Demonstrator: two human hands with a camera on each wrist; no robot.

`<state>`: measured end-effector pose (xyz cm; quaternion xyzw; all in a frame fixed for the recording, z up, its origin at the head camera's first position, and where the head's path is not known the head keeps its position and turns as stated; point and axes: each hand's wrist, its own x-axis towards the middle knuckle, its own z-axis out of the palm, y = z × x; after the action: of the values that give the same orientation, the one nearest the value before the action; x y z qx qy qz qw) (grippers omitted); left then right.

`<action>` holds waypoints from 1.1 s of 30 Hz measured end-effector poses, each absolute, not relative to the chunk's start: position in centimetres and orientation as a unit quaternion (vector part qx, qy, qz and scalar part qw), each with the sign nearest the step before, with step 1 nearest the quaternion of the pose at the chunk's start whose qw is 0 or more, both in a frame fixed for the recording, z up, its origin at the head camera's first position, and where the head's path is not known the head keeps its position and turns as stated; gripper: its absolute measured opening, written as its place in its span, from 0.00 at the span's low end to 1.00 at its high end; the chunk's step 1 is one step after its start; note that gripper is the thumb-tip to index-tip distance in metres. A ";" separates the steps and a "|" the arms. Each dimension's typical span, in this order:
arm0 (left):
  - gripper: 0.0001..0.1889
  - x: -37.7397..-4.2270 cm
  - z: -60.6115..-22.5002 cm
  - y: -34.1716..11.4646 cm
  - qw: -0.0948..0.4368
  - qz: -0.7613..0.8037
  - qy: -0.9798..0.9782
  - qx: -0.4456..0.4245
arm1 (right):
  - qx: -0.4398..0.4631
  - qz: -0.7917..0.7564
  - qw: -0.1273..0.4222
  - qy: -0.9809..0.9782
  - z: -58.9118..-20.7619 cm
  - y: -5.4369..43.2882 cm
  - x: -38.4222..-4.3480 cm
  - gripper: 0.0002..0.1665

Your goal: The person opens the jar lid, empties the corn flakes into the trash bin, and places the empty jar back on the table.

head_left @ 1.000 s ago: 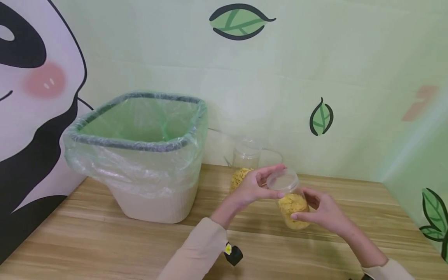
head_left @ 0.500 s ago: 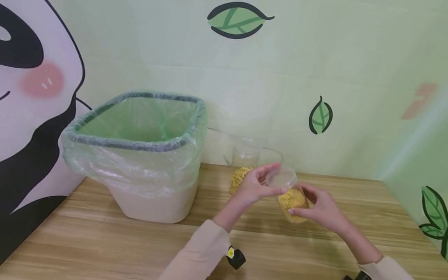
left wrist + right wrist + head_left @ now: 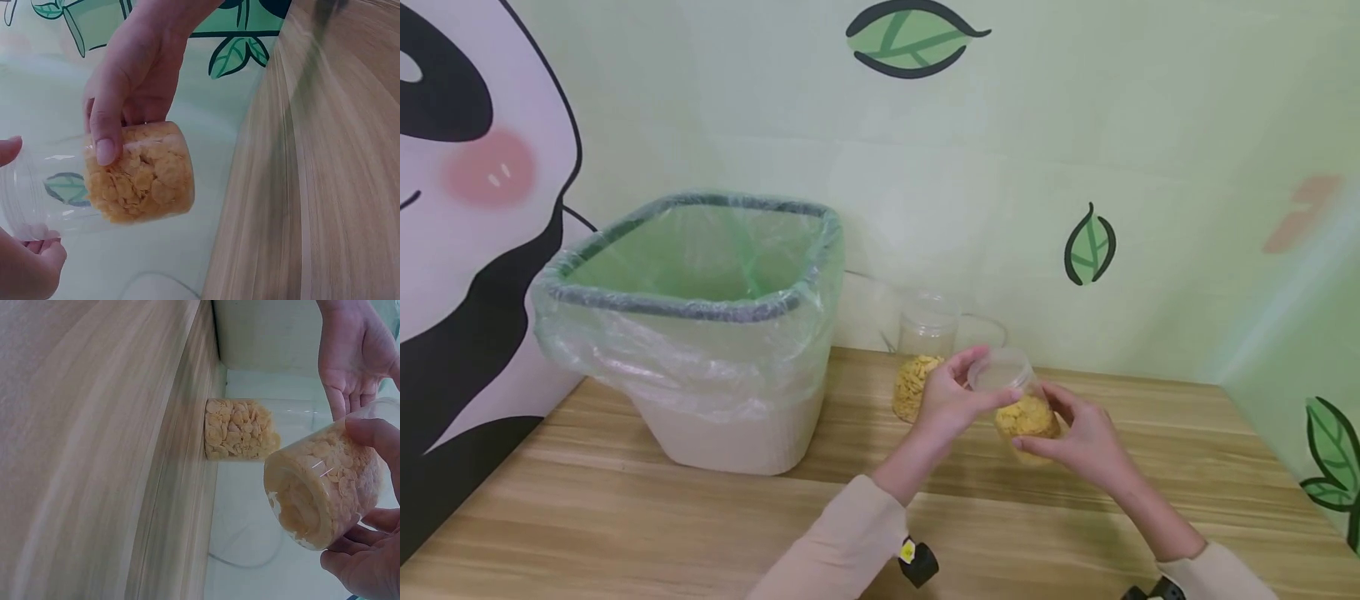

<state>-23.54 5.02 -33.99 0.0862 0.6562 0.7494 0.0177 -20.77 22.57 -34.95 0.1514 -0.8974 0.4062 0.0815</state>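
Observation:
A clear plastic jar (image 3: 1027,417), part filled with yellow flakes, is held tilted above the table, its flakes (image 3: 144,175) resting toward the base. My left hand (image 3: 949,402) grips the jar's top around the clear lid (image 3: 1000,369), thumb on the near side and fingers behind. Lower down, my right hand (image 3: 1086,442) holds the jar's body between thumb and fingers. The right wrist view shows the jar's base (image 3: 300,506) off the wood. Behind my left hand stands a second clear jar (image 3: 917,385) of similar flakes, upright and partly hidden.
On the left stands a large bin (image 3: 730,433) lined with a green translucent bag (image 3: 685,350). The wooden table (image 3: 647,533) runs back to a green wall (image 3: 970,200) with printed leaves. A thin cable (image 3: 988,321) lies along the wall behind the jars.
The held jar has risen slightly and shifted a little left, its top leaning toward my left hand. Both hands moved with it and kept their grip. The second jar and bin stay put.

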 end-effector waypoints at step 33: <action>0.35 -24.9 -33.5 1.7 0.163 0.709 0.609 0.317 | 0.188 0.437 0.037 -0.879 -34.1 23.0 -19.4 0.40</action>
<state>-24.85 1.66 -33.51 0.3169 0.6085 0.7090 0.1630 -19.45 22.97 -34.09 0.1876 -0.8790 0.4367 0.0373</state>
